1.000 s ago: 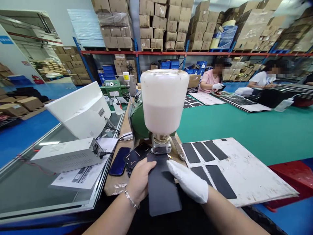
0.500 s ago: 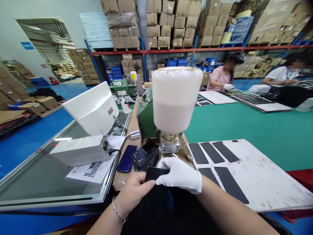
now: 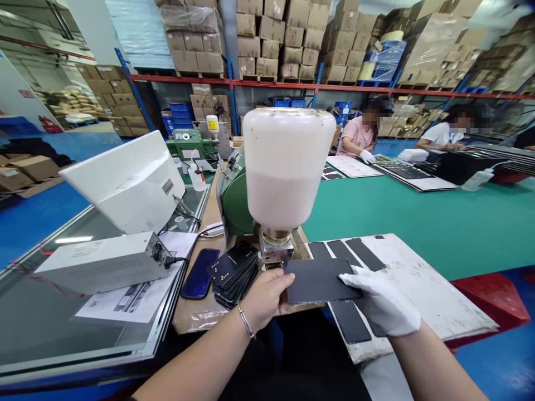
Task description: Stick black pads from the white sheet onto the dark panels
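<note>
My left hand [image 3: 265, 298], bare with a thin bracelet, and my right hand [image 3: 380, 301], in a white cotton glove, hold a dark matte rectangular panel [image 3: 320, 281] flat between them by its short ends. The panel hangs over the near-left corner of a scuffed white board [image 3: 422, 284], which carries several similar black panels. Left of my left hand lies a stack of black panels with small dot marks [image 3: 234, 272]. Beside that stack is a dark blue glossy phone-shaped panel [image 3: 199, 273].
A green machine [image 3: 236, 203] with a milky white bottle [image 3: 284, 167] stands just beyond my hands. To the left, a white monitor [image 3: 125, 184] and a grey power unit [image 3: 104, 263] sit on a glass-topped bench [image 3: 62, 328]. Two co-workers [image 3: 363, 133] sit at a green table [image 3: 397, 223].
The panel has turned from lengthwise to crosswise and risen from my lap area to above the board's corner. Both hands have moved up and to the right with it.
</note>
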`<action>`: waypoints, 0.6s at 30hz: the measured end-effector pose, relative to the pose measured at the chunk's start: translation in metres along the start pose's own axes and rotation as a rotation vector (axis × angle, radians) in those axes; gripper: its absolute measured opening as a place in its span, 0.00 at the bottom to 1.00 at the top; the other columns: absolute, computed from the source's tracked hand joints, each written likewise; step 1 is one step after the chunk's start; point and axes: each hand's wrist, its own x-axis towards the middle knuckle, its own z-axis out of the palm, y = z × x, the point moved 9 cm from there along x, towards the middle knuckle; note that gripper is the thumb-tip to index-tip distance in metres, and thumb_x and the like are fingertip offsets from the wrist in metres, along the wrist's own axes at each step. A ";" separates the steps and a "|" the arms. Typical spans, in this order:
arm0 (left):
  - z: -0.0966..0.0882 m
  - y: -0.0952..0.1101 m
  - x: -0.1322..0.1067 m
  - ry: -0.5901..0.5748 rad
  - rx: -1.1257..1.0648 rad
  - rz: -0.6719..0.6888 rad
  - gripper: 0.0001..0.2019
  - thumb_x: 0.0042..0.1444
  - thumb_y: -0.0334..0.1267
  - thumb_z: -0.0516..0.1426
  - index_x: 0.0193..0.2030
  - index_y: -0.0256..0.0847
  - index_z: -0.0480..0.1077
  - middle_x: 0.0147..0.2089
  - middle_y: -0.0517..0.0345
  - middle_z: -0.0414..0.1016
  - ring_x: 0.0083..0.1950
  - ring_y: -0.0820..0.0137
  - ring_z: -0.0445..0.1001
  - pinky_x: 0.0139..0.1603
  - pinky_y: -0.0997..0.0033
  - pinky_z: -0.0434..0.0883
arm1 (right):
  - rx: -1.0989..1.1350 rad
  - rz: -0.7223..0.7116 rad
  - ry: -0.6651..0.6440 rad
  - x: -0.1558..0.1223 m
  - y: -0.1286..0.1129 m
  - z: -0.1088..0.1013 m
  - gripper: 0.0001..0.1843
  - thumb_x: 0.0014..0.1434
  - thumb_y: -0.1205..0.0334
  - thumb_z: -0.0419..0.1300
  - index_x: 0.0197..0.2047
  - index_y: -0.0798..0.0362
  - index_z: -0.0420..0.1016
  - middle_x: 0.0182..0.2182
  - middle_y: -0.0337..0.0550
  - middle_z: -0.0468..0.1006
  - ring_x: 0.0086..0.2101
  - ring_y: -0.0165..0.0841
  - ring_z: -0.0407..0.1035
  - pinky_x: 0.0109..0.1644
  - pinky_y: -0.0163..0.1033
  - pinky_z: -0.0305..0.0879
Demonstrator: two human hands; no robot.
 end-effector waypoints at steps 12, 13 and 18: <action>-0.090 0.056 -0.084 0.227 -0.182 0.210 0.07 0.52 0.35 0.57 0.25 0.37 0.68 0.20 0.65 0.61 0.15 0.84 0.51 0.13 0.84 0.47 | 0.117 -0.103 -0.323 0.020 -0.031 0.148 0.05 0.52 0.61 0.59 0.32 0.49 0.76 0.33 0.42 0.79 0.35 0.38 0.73 0.46 0.44 0.68; -0.102 0.059 -0.095 0.266 -0.188 0.232 0.08 0.52 0.35 0.57 0.23 0.38 0.67 0.19 0.66 0.60 0.14 0.85 0.51 0.13 0.84 0.48 | 0.162 -0.101 -0.366 0.020 -0.032 0.166 0.05 0.51 0.62 0.59 0.32 0.49 0.76 0.33 0.41 0.79 0.36 0.37 0.73 0.47 0.44 0.68; -0.139 0.062 -0.138 0.428 -0.027 0.265 0.08 0.50 0.37 0.58 0.23 0.39 0.67 0.16 0.65 0.60 0.13 0.82 0.53 0.13 0.82 0.50 | 0.153 -0.117 -0.490 0.017 -0.031 0.207 0.11 0.52 0.60 0.60 0.39 0.52 0.76 0.37 0.42 0.78 0.40 0.37 0.71 0.50 0.43 0.64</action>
